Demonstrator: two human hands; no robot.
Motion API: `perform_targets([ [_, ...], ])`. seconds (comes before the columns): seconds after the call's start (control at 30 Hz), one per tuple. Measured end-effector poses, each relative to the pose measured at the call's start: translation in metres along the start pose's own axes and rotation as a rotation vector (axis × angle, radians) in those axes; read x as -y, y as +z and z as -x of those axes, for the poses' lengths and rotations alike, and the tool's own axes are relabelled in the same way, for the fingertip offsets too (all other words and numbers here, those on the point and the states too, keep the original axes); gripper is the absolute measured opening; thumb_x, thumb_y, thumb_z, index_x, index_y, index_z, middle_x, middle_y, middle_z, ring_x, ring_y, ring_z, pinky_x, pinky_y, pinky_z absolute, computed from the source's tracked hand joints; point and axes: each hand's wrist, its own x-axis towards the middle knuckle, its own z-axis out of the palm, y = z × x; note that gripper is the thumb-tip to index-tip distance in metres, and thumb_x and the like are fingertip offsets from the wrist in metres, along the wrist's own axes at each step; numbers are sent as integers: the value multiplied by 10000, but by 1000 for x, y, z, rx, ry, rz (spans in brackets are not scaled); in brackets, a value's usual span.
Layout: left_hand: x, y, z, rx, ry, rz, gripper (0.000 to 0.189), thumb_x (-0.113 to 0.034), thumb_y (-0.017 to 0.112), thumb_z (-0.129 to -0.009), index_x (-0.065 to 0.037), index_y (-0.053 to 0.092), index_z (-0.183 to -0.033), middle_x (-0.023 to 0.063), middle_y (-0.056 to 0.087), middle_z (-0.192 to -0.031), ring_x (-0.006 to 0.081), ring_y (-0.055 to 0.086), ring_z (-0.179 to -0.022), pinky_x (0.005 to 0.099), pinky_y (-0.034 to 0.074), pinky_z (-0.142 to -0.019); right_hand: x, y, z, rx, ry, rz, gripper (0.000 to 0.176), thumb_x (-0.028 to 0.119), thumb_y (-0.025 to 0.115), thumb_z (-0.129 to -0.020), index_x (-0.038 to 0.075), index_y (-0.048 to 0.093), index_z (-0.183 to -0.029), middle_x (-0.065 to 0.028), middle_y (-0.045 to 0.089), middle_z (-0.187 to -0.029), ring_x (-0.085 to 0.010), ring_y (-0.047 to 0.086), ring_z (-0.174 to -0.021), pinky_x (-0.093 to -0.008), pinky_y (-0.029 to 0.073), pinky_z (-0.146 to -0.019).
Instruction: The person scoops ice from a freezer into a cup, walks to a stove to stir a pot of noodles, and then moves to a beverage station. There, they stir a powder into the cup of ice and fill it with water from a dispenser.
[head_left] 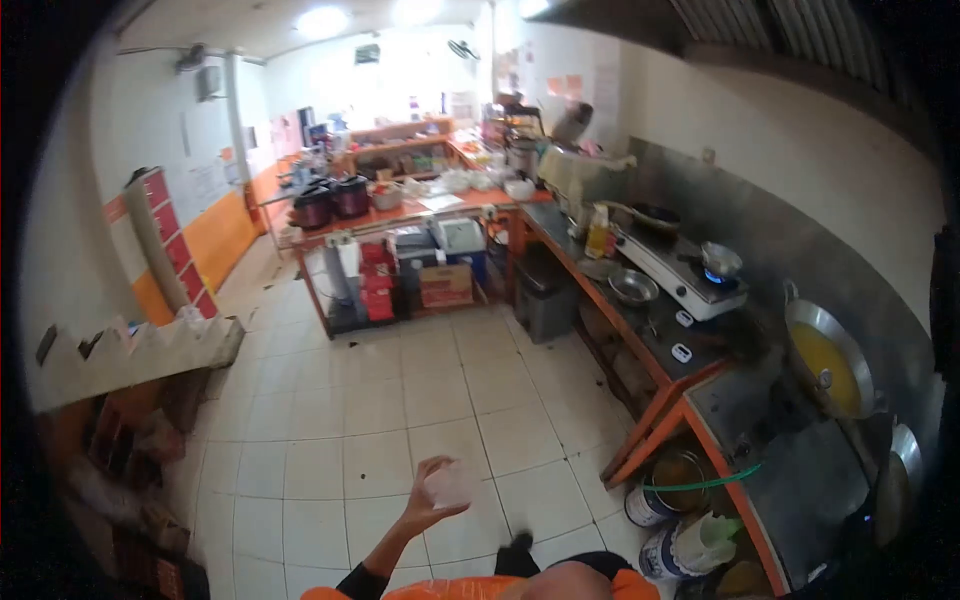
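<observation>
My left hand [432, 497] is raised in front of my body over the tiled floor, its fingers wrapped round a small translucent whitish container [452, 487]. Blur hides what, if anything, is inside it. Below, at the bottom edge, are my orange garment [450, 590] and a patch of bare skin, perhaps part of my right arm. No fingers of my right hand can be made out.
On the right, a counter carries a gas stove [690, 285] with a lit burner under a small pot [720, 260], a metal bowl [633, 287], and a large wok [830, 355] of yellow liquid. Buckets [690, 550] stand below. An orange table [410, 212] holds rice cookers.
</observation>
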Motion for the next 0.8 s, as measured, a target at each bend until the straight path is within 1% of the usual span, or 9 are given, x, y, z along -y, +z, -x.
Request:
perform_targets([
  [0.17,23,55,-132,173,65,-39,831,-116,845,-548,-71,354,-1217,77,450,-1189,210,429,-1152,343,379,-971,-20,-56,54,0,-38,-46,721,535,380,-874,-2,302,-1350,-139,274,-1417,-239,239,-1325,-386,91,-1085],
  [0.27,31,82,-201,160,-47,127,853,-109,850,-525,-75,355,-1219,74,457,-1193,206,437,-1144,345,380,-967,-9,-104,87,-3,-35,-14,761,571,376,-864,-2,293,-1358,-144,255,-1431,-241,227,-1333,-394,72,-1088],
  [0.43,63,84,-308,106,-85,-5,838,-70,834,-512,-96,364,-1205,74,457,-1192,201,439,-1137,358,382,-966,4,-215,126,94,-47,55,830,633,368,-845,-3,279,-1371,-153,223,-1455,-245,206,-1345,-408,40,-1092],
  [0.5,78,82,-345,66,-108,76,859,-65,824,-509,-99,351,-1225,70,448,-1197,203,437,-1137,359,382,-970,22,-279,162,-46,116,-176,829,630,391,-839,35,246,-1397,-140,148,-1478,-242,176,-1357,-417,-17,-1089],
  [0.57,83,87,-389,43,-126,65,857,-65,820,-510,-101,353,-1228,67,444,-1198,204,437,-1137,359,382,-972,34,-341,226,-730,633,-67,555,485,521,-851,87,482,-1235,-103,492,-1255,-252,405,-1206,-387,267,-1025],
  [0.6,87,88,-410,12,-124,45,855,-66,816,-512,-103,355,-1231,63,439,-1198,204,437,-1137,360,383,-973,15,-379,268,-1000,550,324,275,283,501,-895,65,571,-1049,-95,557,-1120,-226,513,-1045,-355,387,-909],
  [0.67,104,90,-456,27,-178,86,854,-75,817,-503,-106,368,-1229,50,435,-1194,202,437,-1136,361,381,-980,-11,-439,341,-1494,990,856,130,132,517,-867,32,567,-933,-96,549,-923,-223,561,-832,-314,434,-781],
  [0.77,129,96,-533,-12,-128,25,867,-107,831,-483,-121,387,-1227,34,438,-1193,205,432,-1145,361,390,-974,-60,-500,439,-1658,1222,1137,151,96,534,-844,23,556,-974,-108,529,-962,-252,547,-854,-339,447,-772],
  [0.8,135,101,-559,12,-124,31,867,-107,831,-483,-121,387,-1227,34,438,-1193,205,432,-1145,361,390,-974,-71,-517,456,-1593,1363,1433,179,79,536,-831,20,546,-999,-117,520,-1000,-266,537,-894,-354,452,-780],
])
